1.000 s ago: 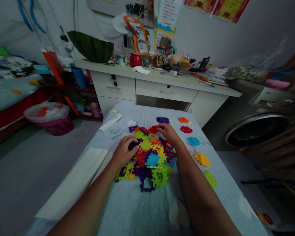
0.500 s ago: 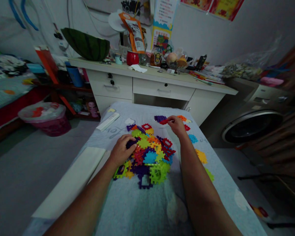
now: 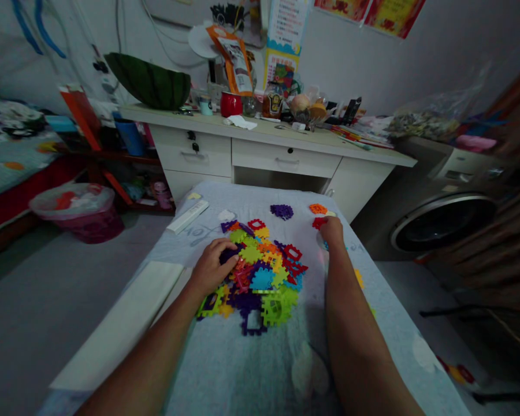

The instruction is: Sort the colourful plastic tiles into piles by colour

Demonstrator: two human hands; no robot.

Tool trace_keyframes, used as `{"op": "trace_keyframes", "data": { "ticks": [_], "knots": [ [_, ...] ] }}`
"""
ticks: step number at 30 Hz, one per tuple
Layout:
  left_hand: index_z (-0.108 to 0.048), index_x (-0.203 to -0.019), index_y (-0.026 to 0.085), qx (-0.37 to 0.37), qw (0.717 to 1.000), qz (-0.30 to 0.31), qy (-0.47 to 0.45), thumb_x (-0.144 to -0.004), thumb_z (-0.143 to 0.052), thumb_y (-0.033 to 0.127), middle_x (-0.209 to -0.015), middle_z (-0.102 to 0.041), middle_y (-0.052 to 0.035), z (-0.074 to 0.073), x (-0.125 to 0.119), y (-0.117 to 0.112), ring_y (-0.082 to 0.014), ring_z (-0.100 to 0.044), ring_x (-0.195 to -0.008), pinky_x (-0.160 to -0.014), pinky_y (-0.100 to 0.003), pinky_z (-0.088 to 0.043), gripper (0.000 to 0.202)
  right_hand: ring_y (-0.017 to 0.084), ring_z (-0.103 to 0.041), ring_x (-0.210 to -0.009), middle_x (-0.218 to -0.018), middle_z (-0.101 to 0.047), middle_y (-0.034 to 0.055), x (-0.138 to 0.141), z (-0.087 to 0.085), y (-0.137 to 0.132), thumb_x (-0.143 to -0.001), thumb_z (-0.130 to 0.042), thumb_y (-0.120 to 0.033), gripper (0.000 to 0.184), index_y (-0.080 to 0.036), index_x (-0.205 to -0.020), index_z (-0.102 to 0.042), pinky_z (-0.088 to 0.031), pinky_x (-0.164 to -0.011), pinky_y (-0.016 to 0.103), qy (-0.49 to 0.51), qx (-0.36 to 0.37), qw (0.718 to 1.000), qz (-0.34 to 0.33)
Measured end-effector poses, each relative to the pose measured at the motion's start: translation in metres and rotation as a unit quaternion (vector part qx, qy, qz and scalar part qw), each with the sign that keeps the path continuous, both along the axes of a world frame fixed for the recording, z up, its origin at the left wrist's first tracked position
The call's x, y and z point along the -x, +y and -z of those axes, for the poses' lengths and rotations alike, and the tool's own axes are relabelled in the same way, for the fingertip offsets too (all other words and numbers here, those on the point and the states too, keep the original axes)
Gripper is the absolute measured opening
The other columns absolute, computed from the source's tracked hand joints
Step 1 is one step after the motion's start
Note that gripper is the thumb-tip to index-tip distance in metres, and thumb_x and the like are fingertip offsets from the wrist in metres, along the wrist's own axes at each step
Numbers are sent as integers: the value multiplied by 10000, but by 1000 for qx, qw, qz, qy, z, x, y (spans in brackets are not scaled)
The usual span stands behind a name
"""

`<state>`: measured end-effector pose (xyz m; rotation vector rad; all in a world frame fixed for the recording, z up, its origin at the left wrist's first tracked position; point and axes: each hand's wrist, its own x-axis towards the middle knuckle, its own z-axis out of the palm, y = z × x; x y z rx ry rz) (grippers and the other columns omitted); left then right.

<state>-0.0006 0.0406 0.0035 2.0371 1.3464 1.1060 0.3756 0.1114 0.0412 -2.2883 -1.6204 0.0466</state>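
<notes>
A heap of interlocking plastic building pieces (image 3: 260, 278) in several colours lies mid-table. My left hand (image 3: 212, 263) rests on its left side, thumb and fingers curled around a purple piece (image 3: 227, 253). To the right of the heap, my right hand (image 3: 331, 232) is closed at a red piece (image 3: 318, 222), with its fingertips partly hidden. An orange group of pieces (image 3: 318, 208) lies just beyond that hand, and a purple group (image 3: 281, 212) lies to its left. Blue pieces are mostly covered by the right hand. Yellow pieces (image 3: 359, 278) show beside the right forearm.
A cloth covers the table (image 3: 286, 370). A long white box (image 3: 188, 216) and a pale flat panel (image 3: 125, 323) lie along its left side. Beyond stands a white desk (image 3: 281, 151) bearing a watermelon piece (image 3: 151, 84) and jars. A washing machine (image 3: 442, 202) is at right.
My right hand has carried a red piece from near the purple group rightward to the red spot. My left hand stays on the heap. The view has shifted slightly.
</notes>
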Motion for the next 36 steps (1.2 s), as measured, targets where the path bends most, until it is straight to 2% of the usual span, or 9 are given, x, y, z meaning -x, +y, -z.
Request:
{"op": "trace_keyframes", "data": {
  "ticks": [3, 8, 10, 13, 15, 17, 20, 24, 36],
  "knots": [
    [-643, -970, 223, 5, 1000, -2, 3, -815, -578, 376, -1126, -601, -60, -1, 0, -1, -244, -569, -1120, -1021, -424, -435, 227, 323, -629, -1077, -1141, -685, 178, 0, 1, -3, -799, -470, -100, 400, -146, -1104, -723, -471, -899, 433, 32, 44, 996, 74],
    [-636, -982, 222, 7, 1000, 2, 2, -819, -574, 380, -1139, -596, -62, 0, 0, -1, -244, -562, -1127, -1029, -428, -427, 235, 360, -543, -1202, -1291, -612, 157, 9, -9, -5, -827, -474, -148, 424, -211, -1195, -676, -425, -948, 531, 41, 33, 993, 109],
    [-633, -982, 223, 5, 1000, 4, 2, -821, -577, 378, -1143, -595, -63, 1, 1, 0, -246, -559, -1130, -1029, -433, -426, 230, 310, -549, -1200, -1305, -610, 138, 18, -17, -4, -835, -489, -161, 413, -205, -1207, -663, -431, -967, 467, 48, 13, 997, 63],
    [-631, -985, 227, 6, 1000, 6, 0, -826, -583, 368, -1153, -595, -64, 2, 1, 0, -245, -557, -1134, -1033, -441, -423, 218, 209, -620, -1061, -1177, -683, 99, 41, -30, -6, -825, -542, -174, 343, -172, -1136, -687, -463, -904, 311, 74, 30, 990, -116],
    [-630, -984, 230, 6, 1000, 7, -2, -828, -585, 365, -1155, -595, -62, 2, 1, 0, -244, -557, -1134, -1036, -444, -423, 211, 173, -650, -909, -1017, -727, 58, 58, -38, -9, -799, -595, -196, 262, -170, -1026, -722, -475, -793, 247, 88, 106, 962, -234],
    [-630, -976, 230, 4, 1000, 7, -4, -828, -587, 364, -1149, -597, -60, 1, 1, 0, -243, -559, -1133, -1037, -445, -424, 204, 155, -642, -779, -874, -733, 25, 74, -42, -12, -765, -637, -214, 187, -173, -914, -742, -459, -681, 225, 77, 194, 933, -292],
    [-634, -966, 230, 5, 1000, 3, -7, -824, -589, 362, -1140, -601, -58, -1, 0, -1, -243, -560, -1132, -1032, -443, -430, 199, 141, -609, -674, -750, -713, 9, 90, -43, -15, -724, -664, -208, 135, -169, -822, -749, -415, -592, 222, 24, 269, 915, -299],
    [-639, -960, 224, 8, 1000, 3, -5, -822, -587, 343, -1131, -602, -63, -2, 0, -2, -243, -567, -1117, -1020, -445, -438, 190, 129, -583, -614, -710, -704, 14, 94, -41, -17, -700, -665, -170, 142, -158, -813, -751, -386, -552, 219, -5, 305, 910, -281],
    [-633, -963, 224, -3, 1000, 6, 0, -824, -585, 358, -1130, -604, -59, 1, 1, 1, -240, -570, -1110, -1013, -428, -441, 199, 133, -589, -618, -717, -707, 15, 81, -32, -19, -627, -595, -34, 253, -171, -792, -730, -366, -539, 208, -5, 290, 916, -275]
  ]
}}
